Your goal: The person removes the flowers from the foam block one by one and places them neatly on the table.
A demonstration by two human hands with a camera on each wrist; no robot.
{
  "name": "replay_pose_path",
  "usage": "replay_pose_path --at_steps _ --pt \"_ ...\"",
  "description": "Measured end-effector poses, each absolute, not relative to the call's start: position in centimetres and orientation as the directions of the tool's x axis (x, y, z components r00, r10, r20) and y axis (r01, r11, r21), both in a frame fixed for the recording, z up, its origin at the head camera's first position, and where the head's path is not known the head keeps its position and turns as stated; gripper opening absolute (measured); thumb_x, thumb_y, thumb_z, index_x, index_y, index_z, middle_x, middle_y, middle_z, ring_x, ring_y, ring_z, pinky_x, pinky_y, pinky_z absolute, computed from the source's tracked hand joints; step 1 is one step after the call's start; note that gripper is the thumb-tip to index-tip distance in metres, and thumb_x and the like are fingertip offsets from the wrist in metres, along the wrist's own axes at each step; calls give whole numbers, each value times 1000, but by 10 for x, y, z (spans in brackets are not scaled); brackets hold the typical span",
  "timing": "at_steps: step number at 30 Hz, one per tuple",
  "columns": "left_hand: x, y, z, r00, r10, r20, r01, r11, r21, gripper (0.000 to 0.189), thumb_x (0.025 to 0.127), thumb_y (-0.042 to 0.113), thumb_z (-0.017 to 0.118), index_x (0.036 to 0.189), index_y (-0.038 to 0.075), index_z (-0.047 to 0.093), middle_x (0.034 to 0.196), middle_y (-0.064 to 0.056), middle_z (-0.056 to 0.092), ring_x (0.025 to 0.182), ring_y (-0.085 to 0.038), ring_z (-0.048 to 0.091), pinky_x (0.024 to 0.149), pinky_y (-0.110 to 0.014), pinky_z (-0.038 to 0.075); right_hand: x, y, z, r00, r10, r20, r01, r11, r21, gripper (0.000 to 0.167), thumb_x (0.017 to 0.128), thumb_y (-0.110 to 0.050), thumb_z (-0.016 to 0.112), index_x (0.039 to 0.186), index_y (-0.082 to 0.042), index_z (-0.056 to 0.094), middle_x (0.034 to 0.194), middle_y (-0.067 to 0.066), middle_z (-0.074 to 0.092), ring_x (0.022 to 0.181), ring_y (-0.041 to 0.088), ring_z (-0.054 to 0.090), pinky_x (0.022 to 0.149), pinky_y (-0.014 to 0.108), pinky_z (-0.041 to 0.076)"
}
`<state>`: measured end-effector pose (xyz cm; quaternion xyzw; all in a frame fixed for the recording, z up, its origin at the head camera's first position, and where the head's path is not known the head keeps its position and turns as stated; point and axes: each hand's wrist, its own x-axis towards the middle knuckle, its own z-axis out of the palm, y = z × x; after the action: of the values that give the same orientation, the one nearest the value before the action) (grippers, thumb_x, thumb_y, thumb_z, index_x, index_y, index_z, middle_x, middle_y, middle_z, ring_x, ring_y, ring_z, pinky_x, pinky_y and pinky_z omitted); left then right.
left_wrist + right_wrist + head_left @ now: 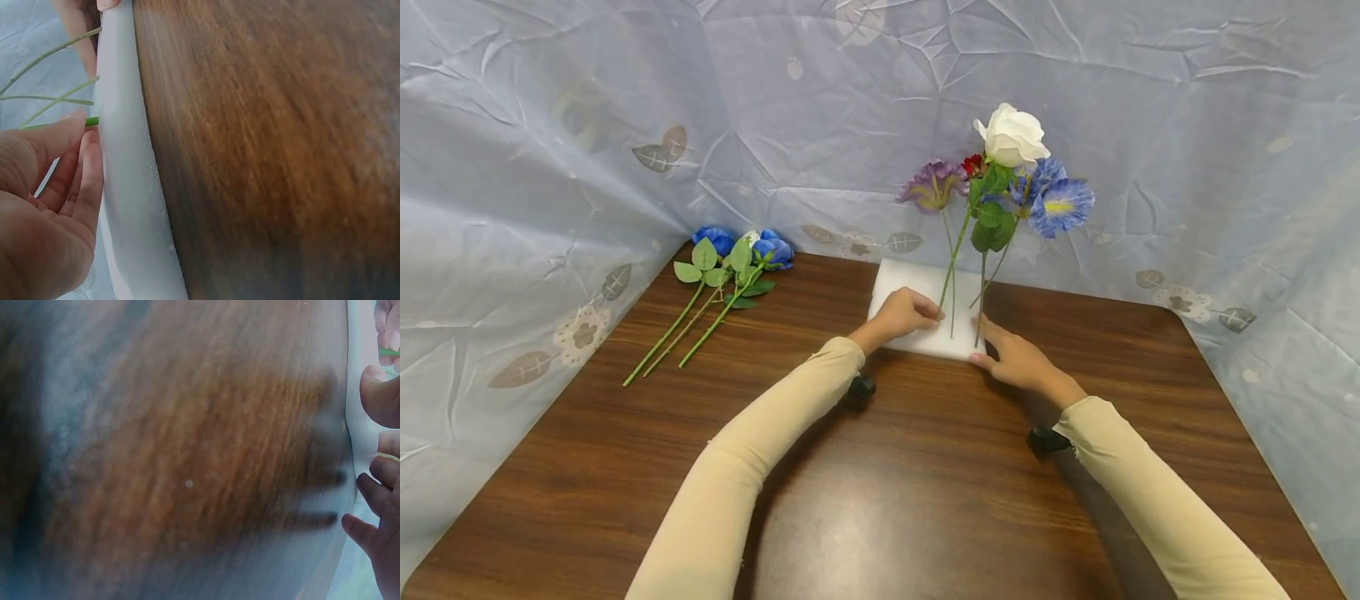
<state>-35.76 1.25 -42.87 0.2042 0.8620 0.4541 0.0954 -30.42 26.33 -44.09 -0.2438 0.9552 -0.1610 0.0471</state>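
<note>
My left hand [904, 317] pinches the green stem of a white rose [1013, 136] low down, where it meets a white foam block [898, 277]. In the left wrist view the thumb and fingertips grip that stem [92, 121] close to the foam. My right hand [1019, 362] rests at the block's right side, thumb at the front corner and fingers extended along the edge. Also standing in the foam are a purple flower [934, 185], a blue iris [1060, 207] and a red flower [973, 165], partly hidden behind the rose.
Blue roses [772, 249] and a partly hidden white flower [750, 238] lie with their stems on the left of the brown wooden table [880, 467]. A pale patterned curtain [820, 108] hangs behind and around the table.
</note>
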Motion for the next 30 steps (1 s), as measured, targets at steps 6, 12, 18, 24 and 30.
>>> replay_pose_path --at_steps 6,12,18,24,30 --pt "-357 13 -430 -901 433 20 261 504 823 23 90 11 77 113 6 77 116 -8 77 113 -25 70 100 -33 56 -305 263 -442 -877 -481 -5 -453 830 -325 74 103 -35 60 159 3 27 166 25 21 149 45 32 120 59 32" --pt "-358 14 -432 -903 430 20 261 512 818 23 91 13 77 113 7 78 116 -8 77 113 -25 70 101 -34 55 -304 264 -443 -875 -483 -3 -456 828 -326 74 103 -33 60 158 3 27 166 26 21 148 46 33 120 60 33" --pt "-359 14 -433 -904 427 31 266 504 822 20 90 13 77 109 8 79 114 -7 78 111 -24 70 99 -34 56 -305 264 -443 -878 -479 -14 -449 832 -327 74 104 -35 59 159 2 26 166 25 20 148 46 33 120 60 32" --pt "-360 14 -435 -909 415 32 266 519 812 19 91 16 77 109 10 79 115 -5 78 108 -24 71 96 -35 57 -305 264 -443 -880 -475 -19 -443 835 -327 75 104 -36 59 159 2 25 166 25 20 148 46 33 120 60 32" --pt "-359 14 -435 -911 409 44 274 524 807 19 91 16 77 109 11 79 115 -4 78 106 -23 71 94 -34 57 -306 264 -443 -884 -467 -26 -434 839 -329 75 104 -36 59 160 1 25 167 23 19 149 45 33 121 59 32"
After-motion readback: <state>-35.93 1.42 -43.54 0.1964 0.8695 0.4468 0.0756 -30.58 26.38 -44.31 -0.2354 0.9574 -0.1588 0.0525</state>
